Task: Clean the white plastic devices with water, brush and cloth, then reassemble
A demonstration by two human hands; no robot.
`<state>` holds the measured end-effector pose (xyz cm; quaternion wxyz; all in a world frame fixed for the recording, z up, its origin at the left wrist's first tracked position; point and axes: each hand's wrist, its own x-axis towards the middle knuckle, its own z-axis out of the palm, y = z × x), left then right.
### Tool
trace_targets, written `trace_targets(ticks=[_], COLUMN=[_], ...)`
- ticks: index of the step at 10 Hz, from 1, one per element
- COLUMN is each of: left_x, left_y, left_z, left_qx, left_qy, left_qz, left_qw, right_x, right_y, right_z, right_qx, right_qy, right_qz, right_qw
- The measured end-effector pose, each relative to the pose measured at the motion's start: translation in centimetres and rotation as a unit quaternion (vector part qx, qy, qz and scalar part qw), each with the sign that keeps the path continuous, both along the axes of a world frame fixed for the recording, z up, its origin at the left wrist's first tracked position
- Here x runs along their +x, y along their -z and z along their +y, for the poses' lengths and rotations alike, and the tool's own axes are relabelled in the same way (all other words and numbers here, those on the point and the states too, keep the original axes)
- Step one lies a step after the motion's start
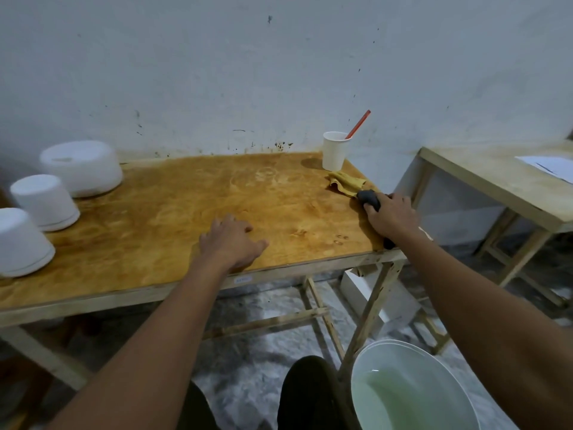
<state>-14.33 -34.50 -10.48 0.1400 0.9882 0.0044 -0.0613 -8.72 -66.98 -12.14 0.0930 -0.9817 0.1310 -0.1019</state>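
Note:
Three white plastic devices stand at the left of the wooden table [186, 193]: a large one [82, 169] at the back, a smaller one [45, 201] in front of it, and a third [21, 242] at the frame's left edge. My left hand [231, 240] rests flat on the table near its front edge, holding nothing. My right hand [390, 214] grips a dark brush [369, 197] at the table's right edge. A yellow cloth [345, 183] lies crumpled just beyond the brush.
A white paper cup [334, 152] with a red stick [359, 124] in it stands at the back right corner. A white basin [409, 389] of greenish water sits on the floor at lower right. A second wooden table [496, 184] with paper stands to the right.

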Motion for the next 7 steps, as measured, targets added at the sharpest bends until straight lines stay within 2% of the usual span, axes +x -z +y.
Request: trace_targets(ticks=[3,5,6,7], left_x=[-0.2,-0.1,-0.5,-0.2], left_y=[0.1,0.2,-0.1,-0.8], left_z=[0.1,0.1,-0.1,0.4], left_qx=[-0.005,-0.009,0.001,-0.039], left_qy=[-0.001,0.002,0.002,0.008], left_qz=[-0.008,-0.002,-0.005,0.008], left_qw=[1.0,1.0,1.0,0.999], right_x=[-0.2,-0.1,-0.9,-1.5], right_y=[-0.1,-0.7,-1.8,-2.6], right_z=[-0.4,-0.8,0.5,3.5], right_qx=[-0.009,-0.057,-0.042,-0.038], right_qy=[-0.032,-0.041,-0.007,-0.022], right_qz=[-0.006,0.071,0.053,-0.025], right_qw=[0.999,0.995,0.998,0.999])
